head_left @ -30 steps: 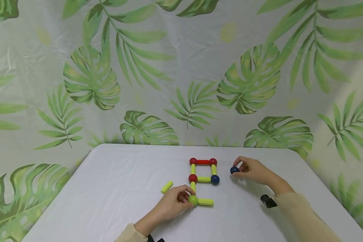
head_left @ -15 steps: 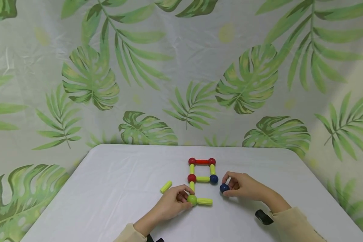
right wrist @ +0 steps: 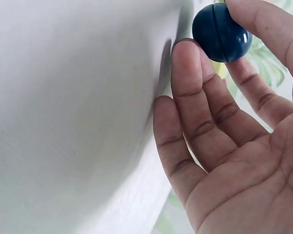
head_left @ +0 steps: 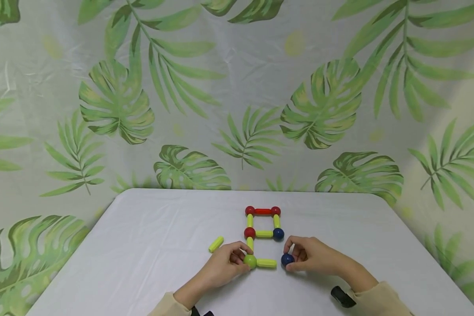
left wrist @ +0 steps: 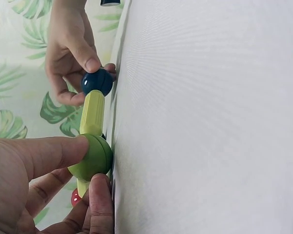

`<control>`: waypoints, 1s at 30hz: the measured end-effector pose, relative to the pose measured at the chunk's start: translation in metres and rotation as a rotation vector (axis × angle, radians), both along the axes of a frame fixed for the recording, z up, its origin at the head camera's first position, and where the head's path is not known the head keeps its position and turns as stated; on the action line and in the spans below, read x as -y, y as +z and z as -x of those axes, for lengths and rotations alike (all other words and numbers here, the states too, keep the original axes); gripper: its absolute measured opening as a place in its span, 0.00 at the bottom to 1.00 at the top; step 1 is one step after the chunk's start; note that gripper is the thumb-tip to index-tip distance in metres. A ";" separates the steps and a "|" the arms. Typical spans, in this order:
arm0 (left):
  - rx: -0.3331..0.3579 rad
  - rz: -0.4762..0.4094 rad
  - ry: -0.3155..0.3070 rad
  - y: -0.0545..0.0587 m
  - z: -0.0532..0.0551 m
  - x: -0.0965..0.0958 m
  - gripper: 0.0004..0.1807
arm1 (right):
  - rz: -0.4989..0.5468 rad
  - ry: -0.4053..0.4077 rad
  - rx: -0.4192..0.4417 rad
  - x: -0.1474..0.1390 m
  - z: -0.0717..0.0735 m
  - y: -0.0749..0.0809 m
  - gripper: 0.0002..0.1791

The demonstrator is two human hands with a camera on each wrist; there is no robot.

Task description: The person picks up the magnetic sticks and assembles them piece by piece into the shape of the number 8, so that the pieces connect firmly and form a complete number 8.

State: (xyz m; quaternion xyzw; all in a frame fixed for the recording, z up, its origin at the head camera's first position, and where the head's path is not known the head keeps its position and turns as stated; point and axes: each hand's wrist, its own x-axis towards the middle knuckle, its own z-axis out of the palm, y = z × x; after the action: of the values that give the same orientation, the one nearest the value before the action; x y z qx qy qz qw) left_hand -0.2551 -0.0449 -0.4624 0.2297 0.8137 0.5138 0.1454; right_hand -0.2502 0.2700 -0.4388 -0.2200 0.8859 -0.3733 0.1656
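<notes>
My left hand (head_left: 228, 263) pinches a green ball (head_left: 250, 261) at the near left corner of a figure built from sticks and balls. From that ball a yellow-green stick (head_left: 266, 263) points right. A dark blue ball (head_left: 287, 260) is held between the thumb and fingers of my right hand (head_left: 316, 259), just off the stick's free end in the head view. In the right wrist view the blue ball (right wrist: 222, 33) shows a seam round it. Behind, a square of sticks joins a red ball (head_left: 249, 232), two more red balls and a second blue ball (head_left: 278, 234).
A loose yellow-green stick (head_left: 216, 244) lies left of the figure, close to my left hand. The white table (head_left: 162, 245) ends at a leaf-patterned curtain (head_left: 197, 109) behind. A black wrist device (head_left: 342, 296) sits by my right sleeve.
My right hand has brought the blue ball nearer and to the left, from beside the square to the end of the near stick. The left hand has stayed on the green ball.
</notes>
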 end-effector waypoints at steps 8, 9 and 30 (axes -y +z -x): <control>-0.011 -0.005 0.001 -0.002 0.001 0.001 0.15 | 0.011 0.012 0.014 0.007 -0.006 0.003 0.18; -0.011 -0.007 0.000 -0.003 0.002 0.001 0.15 | 0.012 0.015 0.010 0.008 -0.006 0.003 0.18; -0.051 0.010 0.007 -0.002 -0.005 -0.002 0.16 | 0.001 0.061 -0.019 0.011 -0.006 0.002 0.17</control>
State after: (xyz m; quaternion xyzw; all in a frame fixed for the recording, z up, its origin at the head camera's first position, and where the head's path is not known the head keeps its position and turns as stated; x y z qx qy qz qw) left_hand -0.2502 -0.0432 -0.4647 0.2392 0.8203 0.5044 0.1242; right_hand -0.2444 0.2588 -0.4367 -0.2504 0.8802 -0.3663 0.1683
